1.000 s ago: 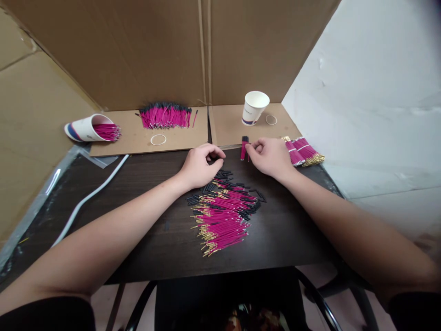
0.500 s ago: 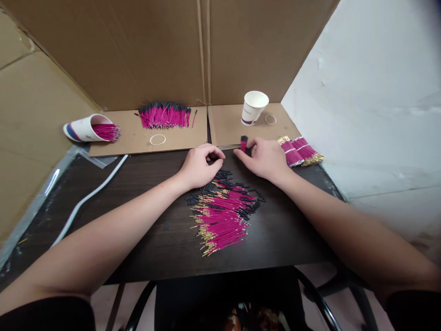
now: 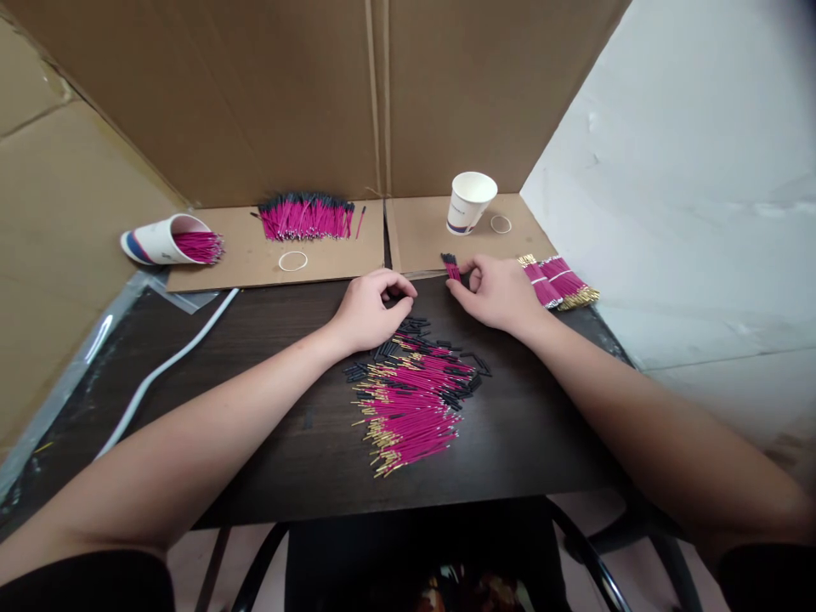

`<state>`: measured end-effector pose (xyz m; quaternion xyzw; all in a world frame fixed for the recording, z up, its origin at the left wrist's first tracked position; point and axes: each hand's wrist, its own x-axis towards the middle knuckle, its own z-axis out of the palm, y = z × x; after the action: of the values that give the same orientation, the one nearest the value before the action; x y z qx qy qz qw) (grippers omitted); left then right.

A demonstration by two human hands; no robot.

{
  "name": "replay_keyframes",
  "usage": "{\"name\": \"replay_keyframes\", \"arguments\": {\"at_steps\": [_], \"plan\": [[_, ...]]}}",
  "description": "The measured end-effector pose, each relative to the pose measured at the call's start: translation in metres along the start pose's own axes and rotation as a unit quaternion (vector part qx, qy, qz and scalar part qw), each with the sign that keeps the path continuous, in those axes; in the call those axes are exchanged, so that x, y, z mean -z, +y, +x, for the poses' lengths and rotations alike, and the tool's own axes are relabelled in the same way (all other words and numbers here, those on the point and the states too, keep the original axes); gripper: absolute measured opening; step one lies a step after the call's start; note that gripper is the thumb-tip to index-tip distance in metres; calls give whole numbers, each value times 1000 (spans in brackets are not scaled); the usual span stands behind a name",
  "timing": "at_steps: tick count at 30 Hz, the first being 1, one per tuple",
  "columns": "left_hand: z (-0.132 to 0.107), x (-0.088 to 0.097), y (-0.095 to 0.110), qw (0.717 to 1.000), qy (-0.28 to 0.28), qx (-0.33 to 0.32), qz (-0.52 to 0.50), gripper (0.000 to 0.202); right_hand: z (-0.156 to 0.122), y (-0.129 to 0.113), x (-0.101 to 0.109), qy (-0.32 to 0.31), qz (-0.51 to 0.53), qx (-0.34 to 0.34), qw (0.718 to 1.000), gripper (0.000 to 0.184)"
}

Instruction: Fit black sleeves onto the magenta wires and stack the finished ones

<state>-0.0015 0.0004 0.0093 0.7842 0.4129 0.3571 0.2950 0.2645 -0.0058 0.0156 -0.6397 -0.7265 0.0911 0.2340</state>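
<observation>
Reference point: the loose pile of pink sticks (image 3: 417,415). From where I stand, the sticks lie flat, roughly side by side, gold ends left, silvery ends mostly right. Short black tubes (image 3: 457,397) lie scattered around the pile's far end and along its right side, some resting on it. Beyond the pile, slightly right and apart from it: a small bundle (image 3: 450,266), pink, black-topped, tops leaning left, lower ends hidden.
</observation>
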Motion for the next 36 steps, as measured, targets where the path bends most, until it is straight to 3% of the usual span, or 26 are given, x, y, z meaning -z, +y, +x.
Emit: {"name": "replay_keyframes", "arguments": {"at_steps": [9,15,19,36], "plan": [[0,1,0,1000,16,-6,2,13,-4,0,8,2,66,-4,998,13],[-1,3,0,998,40,-18,55,16,-3,15,22,-110,129,37,985,18],[0,3,-1,998,39,-21,54,16,-1,21,29,-148,128,54,979,24],[-1,2,1,992,27,-18,118,12,0,16,29,-144,138,42,979,22]]}}
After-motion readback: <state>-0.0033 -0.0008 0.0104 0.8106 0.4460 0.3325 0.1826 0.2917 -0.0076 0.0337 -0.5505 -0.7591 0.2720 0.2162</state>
